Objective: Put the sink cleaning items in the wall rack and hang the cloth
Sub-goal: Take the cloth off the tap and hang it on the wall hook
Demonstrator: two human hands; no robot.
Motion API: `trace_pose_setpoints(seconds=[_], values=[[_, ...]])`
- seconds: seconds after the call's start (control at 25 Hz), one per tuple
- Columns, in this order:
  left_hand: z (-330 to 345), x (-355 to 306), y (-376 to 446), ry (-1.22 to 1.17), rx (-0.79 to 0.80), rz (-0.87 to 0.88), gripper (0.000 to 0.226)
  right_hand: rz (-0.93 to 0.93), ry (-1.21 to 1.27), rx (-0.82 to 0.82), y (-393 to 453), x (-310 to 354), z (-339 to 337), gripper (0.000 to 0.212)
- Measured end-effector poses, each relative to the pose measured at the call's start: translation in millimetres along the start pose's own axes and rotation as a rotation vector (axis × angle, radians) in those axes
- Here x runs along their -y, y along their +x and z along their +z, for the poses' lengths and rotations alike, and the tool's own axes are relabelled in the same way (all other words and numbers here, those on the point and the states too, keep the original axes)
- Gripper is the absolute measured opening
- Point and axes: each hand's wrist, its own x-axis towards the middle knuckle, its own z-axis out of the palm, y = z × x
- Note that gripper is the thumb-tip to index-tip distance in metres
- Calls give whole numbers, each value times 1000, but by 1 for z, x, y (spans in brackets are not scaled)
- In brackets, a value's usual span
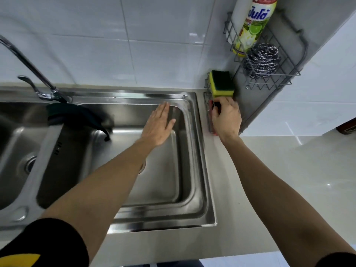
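A grey wire wall rack [289, 74] hangs on the side wall at upper right. Its upper tier holds a yellow dish-soap bottle [252, 26] and a steel wool scourer [261, 60]. A yellow and green sponge [221, 83] stands in the rack's lower basket. My right hand [226, 118] curls round a small red and black item [215, 106] just below the sponge; most of that item is hidden. My left hand [159, 124] hovers flat, fingers straight, over the right sink basin [163, 182]. A dark cloth [77, 116] drapes over the divider between the basins, below the faucet.
The faucet [28, 64] arcs up at the left, above the left basin [15, 151]. A pale counter [250, 189] runs along the sink's right side and front. White tiles cover the back wall.
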Motion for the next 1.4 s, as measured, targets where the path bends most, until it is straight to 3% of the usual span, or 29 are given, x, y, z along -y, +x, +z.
trace_pose_setpoints(seconds=[0.2,0.36,0.6,0.8,1.04,1.4], values=[[-44,122,-57,116,-109,-158,63,-134,110,119,-24,70,51,23],[-75,212,-116,247,-96,-313,65,-210,167,280,-50,145,108,24],[-82,292,-166,251,-57,-436,65,-285,225,477,-74,246,185,29],[-67,303,-173,90,-93,-476,66,-310,183,601,-70,307,237,48],[-61,306,-175,77,-142,-468,63,-337,93,732,-53,350,287,80],[-54,311,-175,69,-175,-454,62,-244,127,637,-48,358,302,61]])
